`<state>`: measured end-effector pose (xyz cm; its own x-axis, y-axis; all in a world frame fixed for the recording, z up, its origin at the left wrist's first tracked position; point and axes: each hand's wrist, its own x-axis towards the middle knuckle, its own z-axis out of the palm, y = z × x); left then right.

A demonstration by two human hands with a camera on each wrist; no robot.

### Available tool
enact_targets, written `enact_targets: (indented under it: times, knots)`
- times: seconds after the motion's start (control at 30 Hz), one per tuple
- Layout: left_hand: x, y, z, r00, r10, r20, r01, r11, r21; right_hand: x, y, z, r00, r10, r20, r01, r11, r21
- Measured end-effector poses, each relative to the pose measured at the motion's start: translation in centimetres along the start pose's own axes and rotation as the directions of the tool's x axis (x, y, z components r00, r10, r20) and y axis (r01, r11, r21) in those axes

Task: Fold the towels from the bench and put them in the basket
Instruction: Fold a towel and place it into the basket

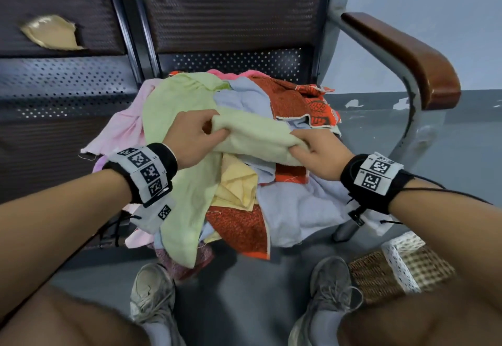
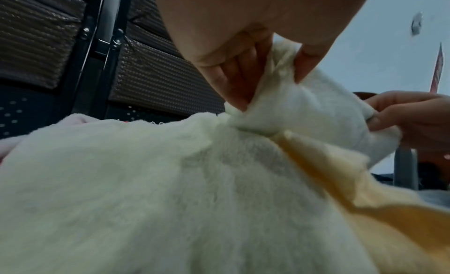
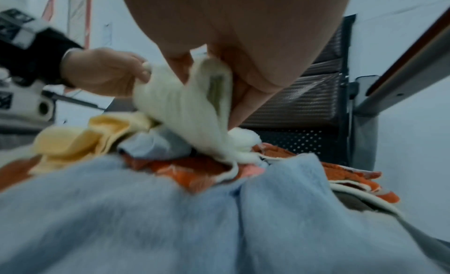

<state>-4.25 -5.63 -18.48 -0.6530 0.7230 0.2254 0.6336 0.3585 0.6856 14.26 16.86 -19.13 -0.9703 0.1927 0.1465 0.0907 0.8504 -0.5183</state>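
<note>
Soft, even, cool light fills all three views, with no glare and only faint shadows. The head view is sharp at its centre and bows toward the edges. The right wrist view is smeared: the pale blue fleecy towel point(image 3: 170, 211) nearest its lens is blurred.

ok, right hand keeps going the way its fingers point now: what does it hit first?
The right hand points toward the left hand along the pale green towel both pinch. It would likely meet the left hand's fingers first; depth unclear.
</note>
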Motion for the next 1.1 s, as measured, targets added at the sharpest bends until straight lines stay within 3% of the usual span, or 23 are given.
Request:
enact_targets:
  times: [0.13, 0.27, 0.4, 0.53, 0.6, 0.67, 0.73, 0.8, 0.83, 0.93, 1.0, 1.1]
  knots:
    - [1.0, 0.5, 0.6, 0.991, -0.124, -0.050, 0.117, 0.987, -0.112, 1.0, 0.2, -0.8, 0.989, 0.146, -0.020, -0.135, 0.954, 0.267]
    - [2.4, 0.0, 1.3, 0.945, -0.309, -0.110, 0.306, 0.951, -0.038, 2.2, 0.7, -0.1, 0.938, 0.313, 0.150, -0.346, 0.808, 0.477]
    - [2.8, -0.4, 1.1, 0.876, -0.475, -0.084, 0.480, 0.875, 0.056, 3.6, 1.1, 1.2, 0.906, 0.411, 0.103, -0.417, 0.819, 0.394]
    - [2.1, 0.0, 1.0, 0.755, -0.621, 0.212, 0.639, 0.769, -0.022, 4.8, 0.9, 1.9, 0.867, 0.476, 0.144, -0.496, 0.852, 0.170]
    - [1.8, 0.2, 1.2, 0.779, -0.582, 0.232, 0.610, 0.790, -0.063, 4.8, 0.3, 1.7, 0.870, 0.480, 0.112, -0.489, 0.869, 0.075]
    - [1.8, 0.8, 1.2, 0.825, -0.538, 0.173, 0.563, 0.810, -0.164, 4.7, -0.4, 1.2, 0.919, 0.394, 0.020, -0.393, 0.919, -0.039]
    - [2.0, 2.4, 1.3, 0.830, -0.527, 0.184, 0.555, 0.744, -0.371, 4.5, -1.6, 0.7, 0.979, 0.190, -0.074, -0.195, 0.978, -0.068]
    - [2.1, 4.8, 1.2, 0.826, -0.526, 0.202, 0.540, 0.638, -0.549, 4.2, -3.5, 0.3, 0.998, 0.048, -0.036, -0.048, 0.999, 0.003]
    - [2.1, 6.1, 1.0, 0.828, -0.523, 0.203, 0.525, 0.595, -0.608, 4.0, -4.6, 0.2, 0.999, 0.039, 0.010, -0.040, 0.998, 0.054]
    - [2.1, 9.8, -0.1, 0.868, -0.419, 0.267, 0.478, 0.560, -0.676, 3.3, -6.9, -0.9, 0.996, 0.092, 0.012, -0.092, 0.975, 0.203]
    - [2.0, 12.3, -0.6, 0.909, -0.291, 0.300, 0.418, 0.615, -0.669, 2.5, -7.0, -2.7, 0.983, 0.158, -0.095, -0.114, 0.927, 0.357]
    - [1.4, 15.5, 0.7, 0.972, -0.125, 0.200, 0.227, 0.726, -0.649, -0.1, -6.1, -6.2, 0.931, 0.339, -0.134, -0.183, 0.753, 0.632]
